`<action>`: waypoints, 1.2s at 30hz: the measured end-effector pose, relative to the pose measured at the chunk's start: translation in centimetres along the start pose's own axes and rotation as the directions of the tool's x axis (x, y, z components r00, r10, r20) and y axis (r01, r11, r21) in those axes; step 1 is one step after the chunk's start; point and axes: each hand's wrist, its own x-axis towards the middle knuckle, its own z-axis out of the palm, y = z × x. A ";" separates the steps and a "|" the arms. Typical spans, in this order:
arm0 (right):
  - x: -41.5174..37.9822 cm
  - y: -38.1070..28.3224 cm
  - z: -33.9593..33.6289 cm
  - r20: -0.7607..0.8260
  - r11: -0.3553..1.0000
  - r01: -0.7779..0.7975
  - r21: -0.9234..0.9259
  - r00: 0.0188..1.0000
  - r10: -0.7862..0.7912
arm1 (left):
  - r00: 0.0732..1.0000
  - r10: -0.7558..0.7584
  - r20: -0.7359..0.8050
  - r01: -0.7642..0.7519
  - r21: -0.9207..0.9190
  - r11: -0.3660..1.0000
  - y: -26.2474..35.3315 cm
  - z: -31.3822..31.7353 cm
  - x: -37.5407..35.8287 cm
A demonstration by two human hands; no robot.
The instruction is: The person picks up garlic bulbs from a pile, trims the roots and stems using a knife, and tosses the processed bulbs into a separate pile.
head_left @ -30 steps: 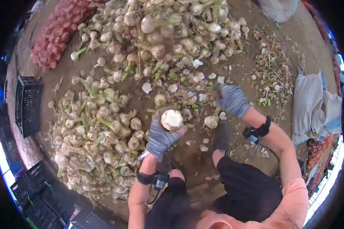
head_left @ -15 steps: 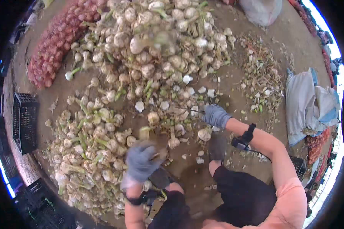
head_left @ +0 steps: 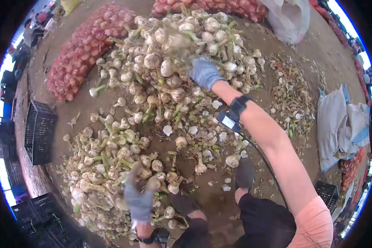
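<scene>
My left hand (head_left: 139, 199), in a grey glove, is over the lower-left garlic pile (head_left: 99, 169), its fingers apart and nothing visibly held. My right hand (head_left: 206, 73), also gloved, reaches to the larger upper garlic pile (head_left: 175, 89) with its fingers curled. What it holds is too blurred to make out; a smeared garlic-like shape is just left of its fingers. Loose garlic bulbs and pale trimmed pieces (head_left: 193, 130) lie on the ground between the two piles.
Red net sacks of bulbs (head_left: 84, 51) lie behind and left of the upper pile. A black crate (head_left: 40, 132) stands at left. Scraps (head_left: 291, 95) spread at right, beside pale sacks (head_left: 337, 124). My shoes (head_left: 244, 173) are below the trimmings.
My right hand has moved up and left onto the upper pile; the thin blade seen in it earlier is no longer distinguishable. My left hand has moved lower, its fingers now spread. The view has shifted.
</scene>
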 end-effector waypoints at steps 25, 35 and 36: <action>-20.6 -3.5 -3.9 0.289 0.880 0.475 0.000 0.843 -0.454 | 0.866 0.092 0.492 -0.191 0.155 0.969 -6.2 16.9 3.7; -23.6 8.3 -1.7 0.440 0.983 -0.144 -0.115 0.880 0.180 | 0.966 0.167 0.200 0.001 -0.644 0.765 0.1 11.2 1.4; -22.9 8.0 -2.2 0.444 0.985 -0.119 -0.126 0.881 0.163 | 0.879 0.052 0.474 0.474 -0.880 0.028 0.7 11.3 2.1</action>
